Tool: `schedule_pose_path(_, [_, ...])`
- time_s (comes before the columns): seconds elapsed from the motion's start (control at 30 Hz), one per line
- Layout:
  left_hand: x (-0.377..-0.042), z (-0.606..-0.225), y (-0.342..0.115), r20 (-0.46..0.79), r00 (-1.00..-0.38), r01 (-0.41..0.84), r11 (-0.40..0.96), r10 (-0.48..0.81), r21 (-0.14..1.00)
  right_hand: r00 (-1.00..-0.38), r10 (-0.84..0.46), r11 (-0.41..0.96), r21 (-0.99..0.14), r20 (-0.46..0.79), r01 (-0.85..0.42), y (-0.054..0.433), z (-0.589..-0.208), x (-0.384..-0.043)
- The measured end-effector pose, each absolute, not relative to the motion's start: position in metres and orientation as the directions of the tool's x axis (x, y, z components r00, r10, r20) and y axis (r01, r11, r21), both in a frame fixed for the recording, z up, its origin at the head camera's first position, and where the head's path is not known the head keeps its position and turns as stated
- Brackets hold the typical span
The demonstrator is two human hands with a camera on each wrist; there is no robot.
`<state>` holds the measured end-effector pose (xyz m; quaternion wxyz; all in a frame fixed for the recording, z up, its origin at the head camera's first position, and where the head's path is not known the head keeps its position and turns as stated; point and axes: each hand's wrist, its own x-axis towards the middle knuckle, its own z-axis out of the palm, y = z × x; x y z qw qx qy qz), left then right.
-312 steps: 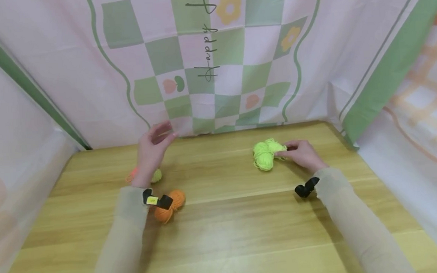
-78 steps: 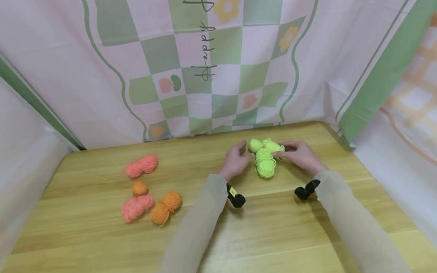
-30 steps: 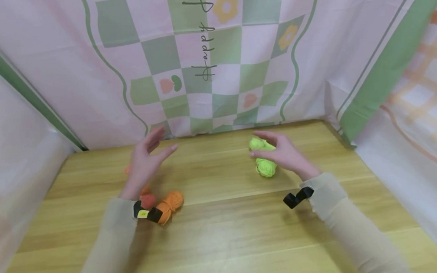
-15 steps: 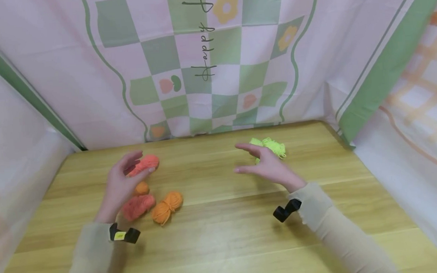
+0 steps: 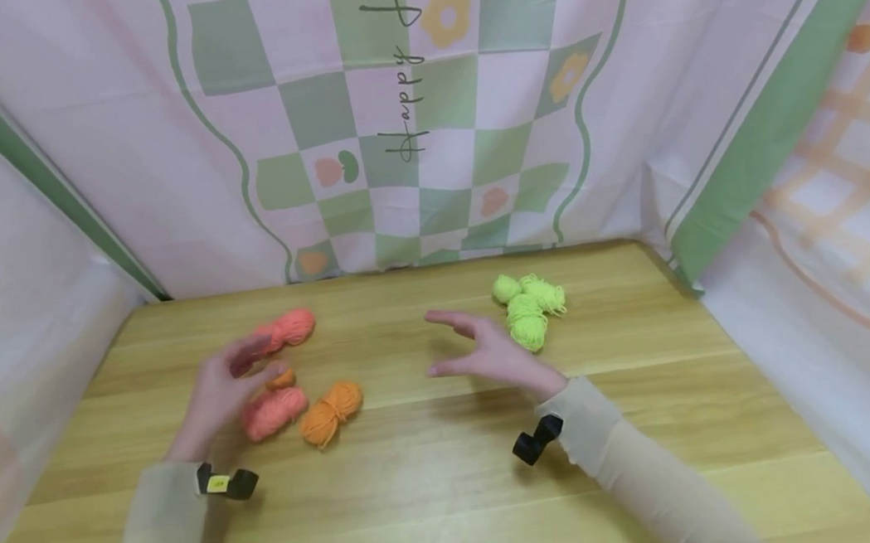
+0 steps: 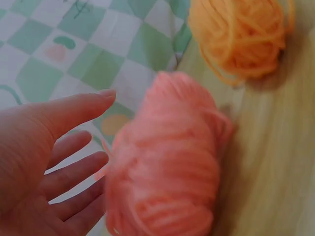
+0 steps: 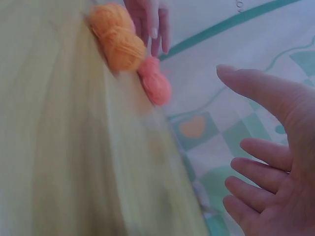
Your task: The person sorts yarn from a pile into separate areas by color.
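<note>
My left hand (image 5: 221, 392) hovers at the left group of yarn, fingers relaxed and holding nothing. Its thumb overlaps a small orange yarn ball (image 5: 285, 379) in the head view. Behind that ball lies a coral-pink yarn skein (image 5: 294, 326), partly covered by the fingertips; a second pink skein (image 5: 274, 413) is in front, large in the left wrist view (image 6: 165, 157). Beside it sits an orange skein (image 5: 331, 413), tied at its middle. Over mid-table, my right hand (image 5: 485, 351) is spread with thumb and fingers apart, nothing between them.
Lime-green yarn, a small ball (image 5: 506, 288) and two skeins (image 5: 528, 324), lies touching together at the back right of the wooden table (image 5: 433, 487). A checkered curtain (image 5: 391, 166) hangs along the back edge, with more cloth at both sides.
The small green ball has gone from the left group to the right one. The right hand has since left the green yarn, moving left; the left hand has returned to the pink and orange yarn.
</note>
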<state>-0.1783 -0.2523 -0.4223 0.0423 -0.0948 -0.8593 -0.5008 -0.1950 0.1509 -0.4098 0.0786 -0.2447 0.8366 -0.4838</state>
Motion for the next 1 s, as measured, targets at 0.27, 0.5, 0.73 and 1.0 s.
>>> schedule_pose_path(0.27, [-0.175,-0.431,-0.261,0.09,-0.99,0.13,0.478,0.107,0.869,-0.835,-0.544,0.414,-0.841,0.078,-0.349,0.127,-0.419,-0.188])
schedule_pose_path(0.5, [-0.176,-0.436,-0.265,0.0,-0.996,0.046,0.493,0.093,0.869,-0.793,-0.602,0.405,-0.819,0.095,-0.405,0.105,-0.429,-0.183])
schedule_pose_path(0.73, [-0.183,-0.441,-0.269,0.034,-0.994,0.088,0.569,0.105,0.818,-0.768,-0.637,0.404,-0.817,0.072,-0.411,0.081,-0.431,-0.178])
schedule_pose_path(1.0, [-0.184,-0.439,-0.27,-0.021,-0.994,0.048,0.593,0.108,0.803,-0.748,-0.663,0.402,-0.822,0.043,-0.404,0.056,-0.432,-0.182])
